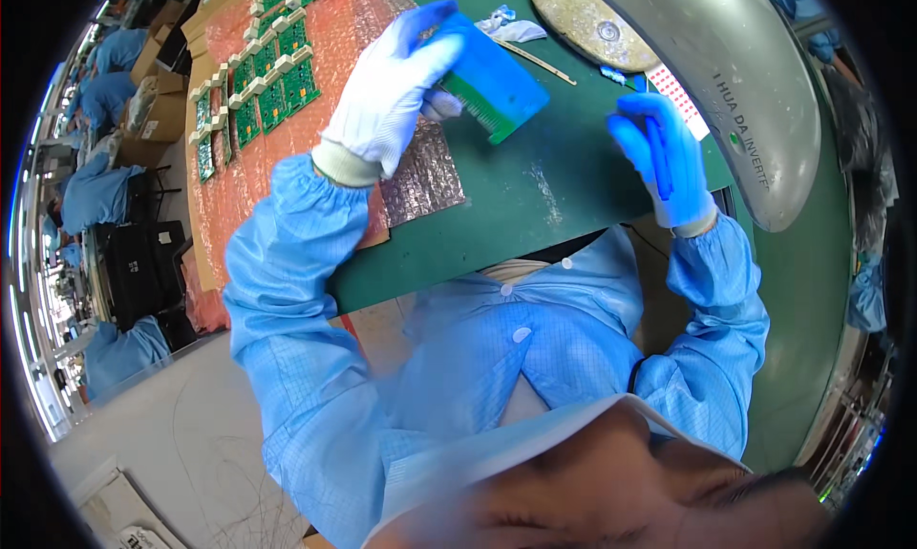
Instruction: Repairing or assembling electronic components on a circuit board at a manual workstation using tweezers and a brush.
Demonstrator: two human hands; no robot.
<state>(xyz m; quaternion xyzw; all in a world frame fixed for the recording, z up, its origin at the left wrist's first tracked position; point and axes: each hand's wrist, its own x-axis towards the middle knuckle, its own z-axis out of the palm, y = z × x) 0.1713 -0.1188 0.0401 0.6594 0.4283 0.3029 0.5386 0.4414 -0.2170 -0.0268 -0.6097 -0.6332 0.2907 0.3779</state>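
My left hand point(396, 95), in a white glove, grips a circuit board point(501, 81) by its left side. The board is tilted above the green table; strong blue light washes over its face, and a row of pins lines its green lower edge. My right hand point(664, 162), also gloved and lit blue, is raised at the right near the lamp. Its fingers curl around a slim dark blue shape that I cannot make out. Several green circuit boards point(272, 95) with white connectors lie in rows beyond my left forearm.
Pink bubble wrap point(334, 86) on cardboard lies under the boards. A large grey lamp point(764, 100) overhangs the right side. A round stained lamp base point(597, 23), a thin stick point(537, 60), a crumpled white cloth point(516, 30) and a red-dotted sheet point(676, 100) are on the green table point(497, 229).
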